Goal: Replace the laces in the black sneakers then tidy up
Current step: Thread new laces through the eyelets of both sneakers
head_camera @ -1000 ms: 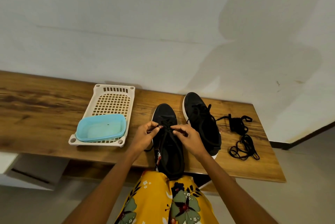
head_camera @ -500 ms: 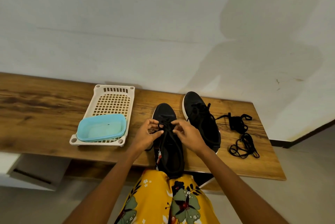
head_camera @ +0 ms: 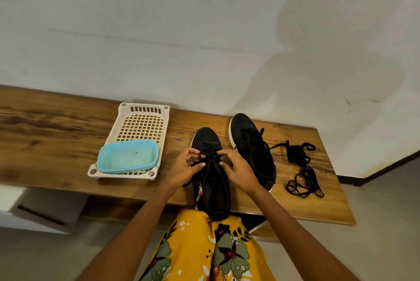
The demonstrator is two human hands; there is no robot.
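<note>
On the wooden tabletop (head_camera: 56,144), near the front edge: near sneaker (head_camera: 210,173), toe to the wall, heel over the edge above a yellow flowered cloth (head_camera: 204,249). At its eyelets, left hand (head_camera: 183,168) and right hand (head_camera: 237,170), one on each side. Fingers (head_camera: 193,152) of the left hand curled, pinching a black lace (head_camera: 208,155); fingers of the right hand curled too, pinching the same lace from the other side. Just beside on the right, touching or almost: second sneaker (head_camera: 251,148), white sole edge visible, lace already through it, ends loose on top. Further right, apart from the shoes: loose laces (head_camera: 300,167) in two black tangles. On the left, near the left hand but not touching: white tray (head_camera: 141,121) with a grid bottom, and in its near end a blue box (head_camera: 127,156), open, without lid. Behind all, a pale wall (head_camera: 159,30) with shadows on the right part.
</note>
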